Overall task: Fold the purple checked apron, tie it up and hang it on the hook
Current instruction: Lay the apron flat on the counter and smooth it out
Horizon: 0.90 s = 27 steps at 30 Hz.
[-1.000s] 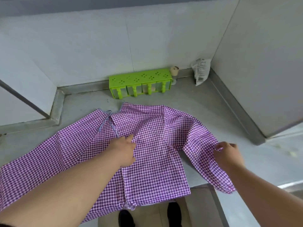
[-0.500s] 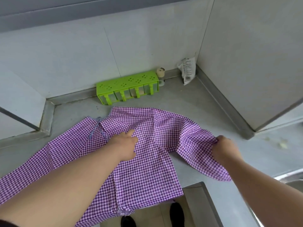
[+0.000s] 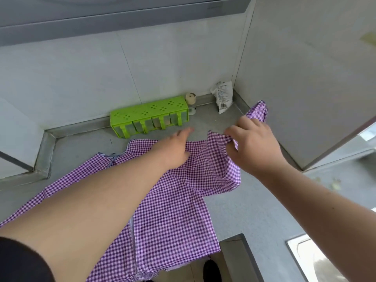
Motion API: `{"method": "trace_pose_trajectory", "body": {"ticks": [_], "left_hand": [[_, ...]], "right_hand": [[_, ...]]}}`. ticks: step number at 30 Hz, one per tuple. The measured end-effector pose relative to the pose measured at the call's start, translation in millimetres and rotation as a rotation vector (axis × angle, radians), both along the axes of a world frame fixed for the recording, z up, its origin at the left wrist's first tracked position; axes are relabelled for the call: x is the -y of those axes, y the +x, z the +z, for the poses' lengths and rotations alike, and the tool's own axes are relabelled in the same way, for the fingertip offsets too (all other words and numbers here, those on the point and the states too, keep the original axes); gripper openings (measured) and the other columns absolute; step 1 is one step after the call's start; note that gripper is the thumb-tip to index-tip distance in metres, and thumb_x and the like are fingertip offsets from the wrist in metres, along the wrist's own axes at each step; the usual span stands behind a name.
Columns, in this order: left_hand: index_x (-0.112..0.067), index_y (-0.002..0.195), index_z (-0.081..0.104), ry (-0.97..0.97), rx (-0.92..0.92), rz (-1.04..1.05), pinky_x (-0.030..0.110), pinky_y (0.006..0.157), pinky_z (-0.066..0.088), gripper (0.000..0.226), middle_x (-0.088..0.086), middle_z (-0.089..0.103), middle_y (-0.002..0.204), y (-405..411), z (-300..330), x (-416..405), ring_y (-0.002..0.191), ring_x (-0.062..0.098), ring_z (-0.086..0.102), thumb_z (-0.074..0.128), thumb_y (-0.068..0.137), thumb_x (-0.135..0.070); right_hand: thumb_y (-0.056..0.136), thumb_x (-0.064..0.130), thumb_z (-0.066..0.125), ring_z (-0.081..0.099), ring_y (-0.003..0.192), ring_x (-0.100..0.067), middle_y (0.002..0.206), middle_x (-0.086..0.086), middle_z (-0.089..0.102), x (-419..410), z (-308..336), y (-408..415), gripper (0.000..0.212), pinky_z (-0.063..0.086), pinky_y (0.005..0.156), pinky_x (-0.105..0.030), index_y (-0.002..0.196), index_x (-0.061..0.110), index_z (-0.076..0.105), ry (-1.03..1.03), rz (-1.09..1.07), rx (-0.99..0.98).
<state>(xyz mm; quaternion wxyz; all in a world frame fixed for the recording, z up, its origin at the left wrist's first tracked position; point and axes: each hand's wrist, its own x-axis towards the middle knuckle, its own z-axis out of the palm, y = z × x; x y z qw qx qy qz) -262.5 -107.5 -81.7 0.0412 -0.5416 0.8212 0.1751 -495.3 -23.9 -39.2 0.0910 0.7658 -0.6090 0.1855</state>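
Head view. Apron [image 3: 175, 216] lies spread on the grey counter [image 3: 240, 216], long axis running from 8 o'clock up to 2 o'clock; its near hem hangs over the counter's front edge at 6 o'clock. Left hand [image 3: 175, 149] rests flat on the cloth at centre, fingers straight and together, pointing to 1 o'clock. Right hand [image 3: 254, 145] pinches the apron's right flap, fingers curled, lifting it clear of the counter at 2 o'clock. Green rack [image 3: 149, 117] stands against the back wall at 12 o'clock, apart from the cloth. Bare counter lies between them and at 4 o'clock.
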Motion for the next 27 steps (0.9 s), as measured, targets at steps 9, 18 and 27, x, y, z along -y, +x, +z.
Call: {"method": "trace_pose_trajectory", "body": {"ticks": [9,18,27], "left_hand": [[-0.034,0.112,0.064,0.108,-0.072,-0.123,0.041,0.090,0.057,0.029,-0.010,0.071,0.116,-37,-1,5,0.099,0.014,0.067,0.043,0.098,-0.047],[-0.024,0.092,0.054,0.090,-0.205,0.195,0.035,0.061,0.041,0.017,0.000,0.063,0.090,-15,-5,11,0.080,0.018,0.059,0.058,0.105,-0.034],[-0.028,0.113,0.060,0.116,-0.273,0.175,0.032,0.085,0.050,0.020,-0.010,0.060,0.115,-17,-20,8,0.100,0.013,0.062,0.070,0.100,-0.039]], "right_hand": [[0.083,0.036,0.044,0.056,0.076,-0.024,0.087,0.005,0.060,-13,24,27,0.040,0.046,0.071,-0.040,0.114,0.023,0.066,0.096,0.132,-0.192],[0.099,0.025,0.046,0.060,0.068,-0.014,0.077,0.006,0.060,-7,22,7,0.023,0.059,0.065,-0.035,0.121,0.025,0.054,0.604,-0.165,-0.153],[0.094,0.015,0.049,0.054,0.064,-0.017,0.080,0.004,0.060,46,28,-38,0.019,0.037,0.049,-0.028,0.095,0.015,0.068,0.712,-0.422,-0.423]]}}
